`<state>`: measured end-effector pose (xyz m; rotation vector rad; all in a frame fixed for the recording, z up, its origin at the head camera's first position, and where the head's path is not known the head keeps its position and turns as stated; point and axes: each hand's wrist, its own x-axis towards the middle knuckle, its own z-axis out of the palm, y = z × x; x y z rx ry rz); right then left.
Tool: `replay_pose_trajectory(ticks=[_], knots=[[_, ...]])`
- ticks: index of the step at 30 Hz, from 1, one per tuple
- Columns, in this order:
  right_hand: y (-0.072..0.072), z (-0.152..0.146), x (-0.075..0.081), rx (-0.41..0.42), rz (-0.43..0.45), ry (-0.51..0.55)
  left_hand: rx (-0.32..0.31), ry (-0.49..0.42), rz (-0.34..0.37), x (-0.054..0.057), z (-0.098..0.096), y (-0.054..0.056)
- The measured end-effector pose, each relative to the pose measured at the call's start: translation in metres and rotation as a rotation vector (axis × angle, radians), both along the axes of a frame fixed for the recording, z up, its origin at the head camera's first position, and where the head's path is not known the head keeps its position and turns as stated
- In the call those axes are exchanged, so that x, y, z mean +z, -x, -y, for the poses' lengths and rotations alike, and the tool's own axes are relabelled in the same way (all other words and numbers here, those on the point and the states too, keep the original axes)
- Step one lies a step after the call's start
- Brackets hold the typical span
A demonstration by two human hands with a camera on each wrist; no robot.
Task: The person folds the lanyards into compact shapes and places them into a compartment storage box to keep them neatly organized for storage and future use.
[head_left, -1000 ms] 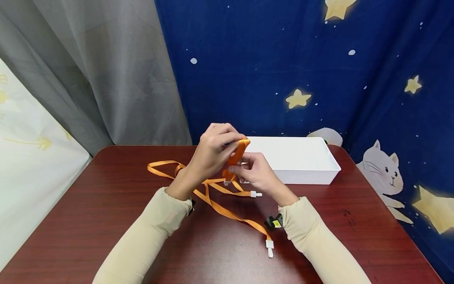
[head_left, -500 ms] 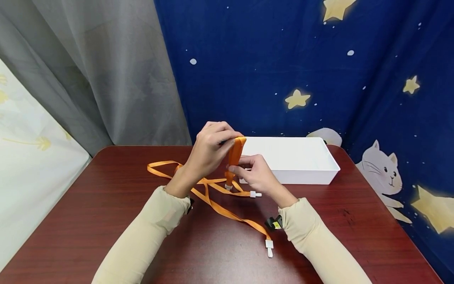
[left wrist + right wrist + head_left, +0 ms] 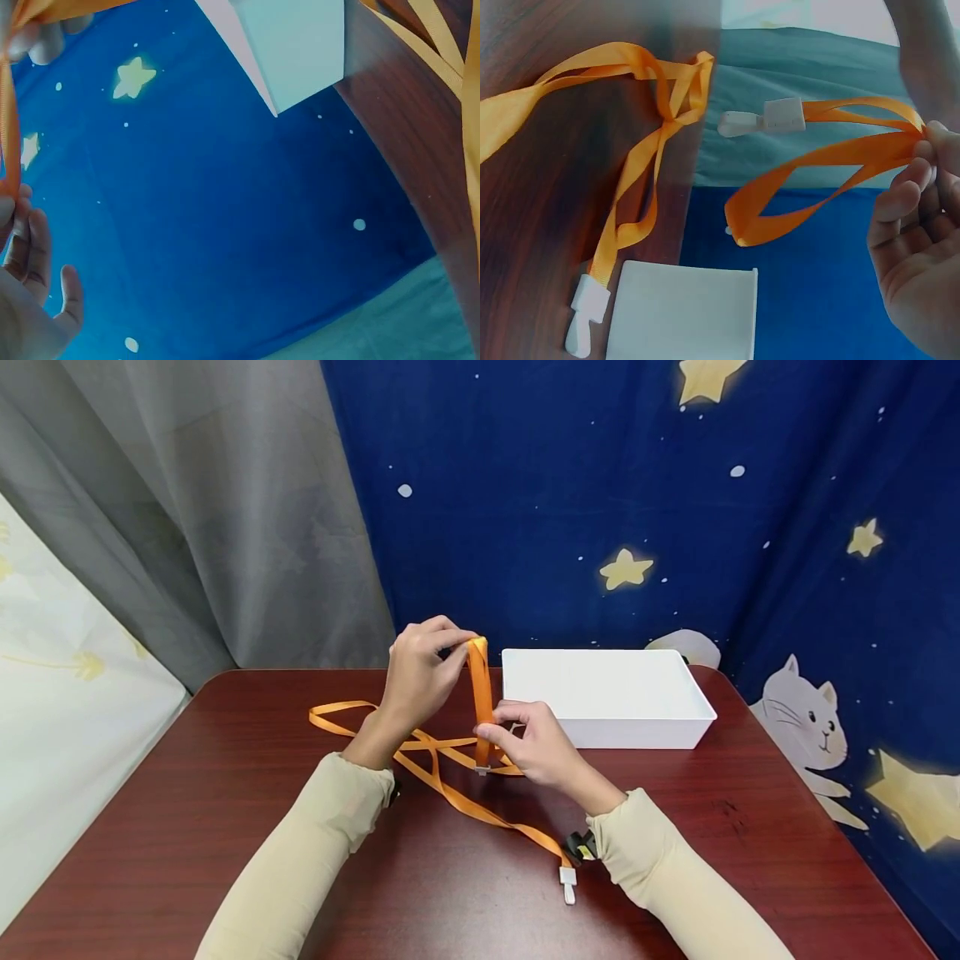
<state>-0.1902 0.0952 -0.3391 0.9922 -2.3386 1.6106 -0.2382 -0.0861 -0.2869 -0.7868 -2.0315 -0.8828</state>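
Note:
My left hand [image 3: 423, 672] pinches the top of a folded orange lanyard [image 3: 481, 685]. Lower down, my right hand [image 3: 534, 745] pinches the same lanyard between thumb and fingers. Its white clip [image 3: 482, 769] hangs at the bottom, overlapping other straps in the head view. The right wrist view shows the held lanyard [image 3: 810, 154] with a loop and a white clip [image 3: 784, 115] side by side. More orange lanyard [image 3: 472, 806] lies loosely tangled on the table beneath my hands, one white clip [image 3: 567, 878] near the front. Another strap's end is hidden behind my right hand.
A white open box [image 3: 637, 732] stands at the back right of the dark red table [image 3: 675, 843]. Behind the table hang a blue star-patterned curtain [image 3: 487, 527] and a grey curtain [image 3: 277, 527].
Both hands have moved left with the held lanyard, the right one also lower. The hands have spread apart, and the folded lanyard now hangs longer and straighter between them.

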Motion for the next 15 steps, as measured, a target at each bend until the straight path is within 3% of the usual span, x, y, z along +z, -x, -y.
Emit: replay_pose_trajectory(ticks=[6,15], knots=[[-0.0030,-0.0049,0.0057,0.030,-0.023,0.044,0.045,-0.049,0.097,-0.0040,0.0036,0.0028],[-0.0029,-0.0095,0.0088,0.072,-0.010,0.111,0.052,-0.087,0.175,-0.0082,0.0039,0.0035]])
